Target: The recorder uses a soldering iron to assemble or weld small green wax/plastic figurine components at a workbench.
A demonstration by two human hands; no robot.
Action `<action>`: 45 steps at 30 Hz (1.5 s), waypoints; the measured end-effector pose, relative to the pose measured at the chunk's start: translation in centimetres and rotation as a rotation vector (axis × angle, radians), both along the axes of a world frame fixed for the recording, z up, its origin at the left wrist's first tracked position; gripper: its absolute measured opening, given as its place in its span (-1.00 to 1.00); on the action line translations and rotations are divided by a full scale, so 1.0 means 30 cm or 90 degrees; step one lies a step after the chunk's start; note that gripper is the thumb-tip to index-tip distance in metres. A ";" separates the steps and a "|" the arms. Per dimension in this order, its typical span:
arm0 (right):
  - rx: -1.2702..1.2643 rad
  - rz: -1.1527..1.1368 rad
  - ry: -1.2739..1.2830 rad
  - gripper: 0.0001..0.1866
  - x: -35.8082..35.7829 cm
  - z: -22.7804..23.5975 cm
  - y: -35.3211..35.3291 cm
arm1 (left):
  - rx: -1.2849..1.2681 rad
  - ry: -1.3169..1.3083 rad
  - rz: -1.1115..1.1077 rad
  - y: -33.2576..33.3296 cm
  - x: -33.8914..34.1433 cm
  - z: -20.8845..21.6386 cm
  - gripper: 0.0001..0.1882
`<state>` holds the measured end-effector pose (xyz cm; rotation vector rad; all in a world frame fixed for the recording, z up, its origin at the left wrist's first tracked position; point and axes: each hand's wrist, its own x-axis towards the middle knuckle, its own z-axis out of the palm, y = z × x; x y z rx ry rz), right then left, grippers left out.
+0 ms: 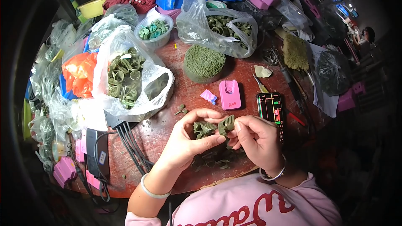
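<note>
Near the table's front edge, my left hand (190, 136) curls round several ribbed olive-green ring-shaped pieces (203, 129), which look like wax. Between both hands stands one ribbed green ring piece (226, 125), with my right hand (257, 136) pinching its right side by thumb and forefinger. The left fingertips reach that same piece. More green ring pieces (213, 161) lie on the table below my hands, partly hidden. Small green bits (181, 109) rest just beyond my left hand. A pink block (230, 95) with a hollow lies farther off, beside a crumpled purple scrap (208, 96).
Left stands a plastic bag (157, 79) of green ring pieces; another bag (190, 29) is at the back. A tub (154, 42) holds small green parts. A round green textured block (204, 63) sits mid-table. A lit phone (264, 105) lies right, cables (133, 146) left.
</note>
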<state>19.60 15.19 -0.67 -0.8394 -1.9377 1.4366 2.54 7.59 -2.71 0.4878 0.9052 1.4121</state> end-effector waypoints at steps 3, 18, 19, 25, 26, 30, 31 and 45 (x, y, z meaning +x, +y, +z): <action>-0.051 -0.004 0.014 -0.82 -0.001 0.002 -0.001 | 0.013 -0.005 -0.005 -0.003 -0.002 -0.003 -0.49; 0.433 -0.305 -0.160 -0.86 0.203 -0.114 0.354 | -0.002 -0.059 -0.017 -0.009 -0.021 0.024 -0.56; 0.540 -0.348 -0.249 -0.82 0.252 -0.134 0.416 | 0.006 -0.048 -0.017 -0.005 -0.017 0.025 -0.57; 0.566 -0.295 -0.354 -0.75 0.374 -0.218 0.540 | 0.025 -0.056 -0.008 0.000 -0.022 0.006 -0.58; 0.634 -0.311 -0.322 -0.76 0.333 -0.191 0.513 | 0.024 -0.053 -0.004 0.001 -0.024 -0.002 -0.58; 0.519 -0.167 -0.218 -0.80 0.188 -0.039 0.336 | -0.009 -0.062 0.032 -0.007 -0.031 -0.012 -0.59; 0.489 -0.111 -0.222 -0.78 0.156 -0.021 0.297 | -0.016 -0.062 0.038 -0.009 -0.031 -0.012 -0.60; 0.507 -0.056 -0.102 -0.70 0.130 0.018 0.183 | 0.013 -0.107 0.030 -0.007 -0.035 -0.015 -0.60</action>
